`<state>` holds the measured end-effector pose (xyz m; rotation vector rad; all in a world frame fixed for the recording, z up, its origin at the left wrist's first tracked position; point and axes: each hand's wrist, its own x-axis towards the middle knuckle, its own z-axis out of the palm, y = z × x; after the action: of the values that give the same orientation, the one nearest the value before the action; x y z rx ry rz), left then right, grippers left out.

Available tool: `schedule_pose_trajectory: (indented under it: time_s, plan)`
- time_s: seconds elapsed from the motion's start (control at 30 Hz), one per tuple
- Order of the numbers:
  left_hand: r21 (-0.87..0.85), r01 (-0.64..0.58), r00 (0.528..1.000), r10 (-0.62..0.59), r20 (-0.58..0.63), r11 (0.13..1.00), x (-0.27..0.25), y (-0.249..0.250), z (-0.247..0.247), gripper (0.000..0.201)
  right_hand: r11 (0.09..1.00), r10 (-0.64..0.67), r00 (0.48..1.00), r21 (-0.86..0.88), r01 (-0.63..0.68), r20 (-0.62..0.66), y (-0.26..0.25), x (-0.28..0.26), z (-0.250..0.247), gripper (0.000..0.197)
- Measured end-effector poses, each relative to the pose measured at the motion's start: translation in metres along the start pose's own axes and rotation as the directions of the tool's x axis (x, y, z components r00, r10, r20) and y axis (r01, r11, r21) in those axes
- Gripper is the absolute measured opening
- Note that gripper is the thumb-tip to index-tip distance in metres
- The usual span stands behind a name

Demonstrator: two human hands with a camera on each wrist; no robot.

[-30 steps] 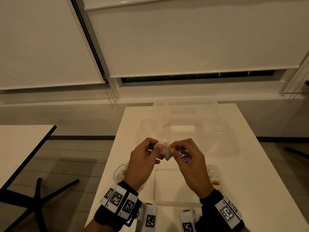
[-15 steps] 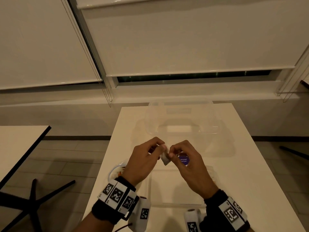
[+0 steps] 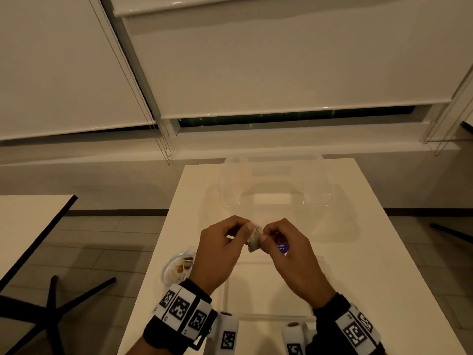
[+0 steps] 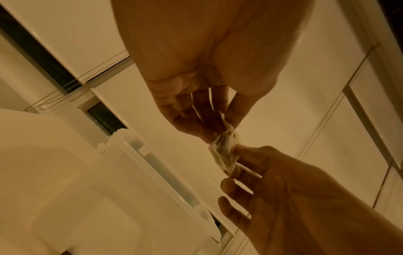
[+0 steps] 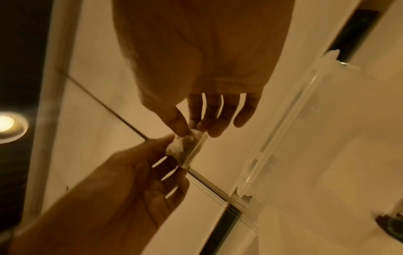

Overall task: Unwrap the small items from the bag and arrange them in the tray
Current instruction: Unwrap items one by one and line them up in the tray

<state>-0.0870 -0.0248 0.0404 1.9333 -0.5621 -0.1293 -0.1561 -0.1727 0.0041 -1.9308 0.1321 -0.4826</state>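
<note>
Both hands hold one small wrapped item [image 3: 254,241] up over the white table [image 3: 384,265]. My left hand [image 3: 247,230] pinches its left end between thumb and fingers. My right hand [image 3: 265,235] pinches the right end. The wrapper is pale, crinkled and speckled, as the left wrist view shows [image 4: 225,151]; in the right wrist view the wrapped item [image 5: 187,148] sits between the two thumbs. Below the hands lies a shallow clear tray [image 3: 226,290]. A clear bag [image 3: 176,267] holding small items lies left of the tray.
A large clear plastic container [image 3: 275,180] stands at the far end of the table. A round purple label [image 3: 281,248] shows under my right hand. A second table [image 3: 28,221] and a black chair base [image 3: 51,311] stand to the left, across tiled floor.
Both hands keep their pinch on the wrapped item in about the same place. The item has turned a little between the fingers, and the head view has shifted slightly.
</note>
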Motion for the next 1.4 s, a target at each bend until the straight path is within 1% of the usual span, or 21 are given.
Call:
schedule_pose_trajectory:
  time_s: [0.07, 0.17, 0.3, 0.43, 0.5, 0.6, 0.7, 0.77, 0.83, 0.93, 1.0, 1.07, 1.17, 1.3, 1.4]
  plan:
    - [-0.027, -0.008, 1.000, 0.009, 0.008, 1.000, 0.000, -0.002, 0.002, 0.015, 0.997, 0.051, 0.998, 0.057, -0.054, 0.043, 0.000, 0.002, -0.003, 0.011]
    - [-0.064, 0.000, 0.999, 0.002, 0.035, 0.998, 0.000, -0.003, 0.005, 0.015, 0.993, 0.078, 0.994, 0.083, -0.084, 0.079, 0.002, 0.004, -0.007, 0.011]
    - [-0.103, 0.020, 0.998, -0.013, 0.065, 0.994, 0.001, -0.001, 0.007, 0.015, 0.993, 0.063, 0.996, 0.097, -0.069, 0.062, 0.004, 0.004, -0.011, 0.005]
    - [-0.055, -0.009, 0.999, 0.011, 0.036, 0.998, 0.002, -0.004, 0.009, 0.015, 0.994, 0.044, 0.994, 0.095, -0.054, 0.102, 0.006, 0.001, -0.012, 0.010]
    - [-0.045, -0.010, 1.000, 0.011, 0.028, 0.999, 0.002, -0.004, 0.012, 0.015, 0.997, 0.023, 0.996, 0.074, -0.029, 0.088, 0.006, 0.001, -0.012, 0.010]
    - [-0.070, 0.022, 0.999, -0.020, 0.034, 0.997, 0.003, -0.003, 0.017, 0.015, 0.996, 0.009, 1.000, 0.090, -0.010, 0.011, 0.006, 0.000, -0.014, 0.002]
    - [-0.066, 0.048, 0.999, -0.048, 0.002, 0.997, 0.006, -0.003, 0.019, 0.013, 0.994, 0.015, 0.999, 0.108, -0.010, -0.040, 0.008, -0.001, -0.017, 0.005]
    - [-0.078, 0.044, 0.999, -0.045, -0.010, 0.996, 0.008, -0.003, 0.021, 0.013, 0.996, 0.015, 0.999, 0.088, -0.011, -0.041, 0.009, -0.001, -0.019, 0.007]
    - [-0.113, 0.046, 0.999, -0.048, -0.012, 0.992, 0.009, -0.001, 0.024, 0.014, 0.998, 0.011, 1.000, 0.068, -0.009, -0.015, 0.009, -0.001, -0.020, 0.012]
    - [-0.130, 0.054, 0.999, -0.054, 0.006, 0.990, 0.008, 0.002, 0.028, 0.014, 0.997, 0.002, 1.000, 0.075, -0.002, 0.002, 0.007, -0.001, -0.022, 0.014]
    - [-0.139, 0.058, 0.998, -0.054, 0.028, 0.989, 0.008, 0.002, 0.029, 0.014, 0.994, 0.010, 1.000, 0.108, -0.007, -0.021, 0.005, -0.001, -0.024, 0.012]
    - [-0.131, 0.068, 0.997, -0.064, 0.035, 0.989, 0.009, 0.002, 0.028, 0.014, 0.982, 0.032, 0.999, 0.187, -0.026, -0.030, 0.003, -0.002, -0.026, 0.007]
    - [-0.143, 0.078, 0.996, -0.073, 0.041, 0.987, 0.013, 0.004, 0.025, 0.014, 0.971, 0.042, 0.998, 0.237, -0.031, -0.041, 0.006, -0.003, -0.026, 0.010]
    - [-0.198, 0.074, 0.996, -0.064, 0.055, 0.977, 0.017, 0.008, 0.022, 0.014, 0.984, 0.052, 0.998, 0.172, -0.045, -0.036, 0.008, -0.003, -0.027, 0.010]
    - [-0.182, 0.074, 0.994, -0.058, 0.091, 0.981, 0.019, 0.008, 0.022, 0.013, 0.994, 0.045, 0.999, 0.102, -0.041, -0.031, 0.010, -0.003, -0.032, 0.017]
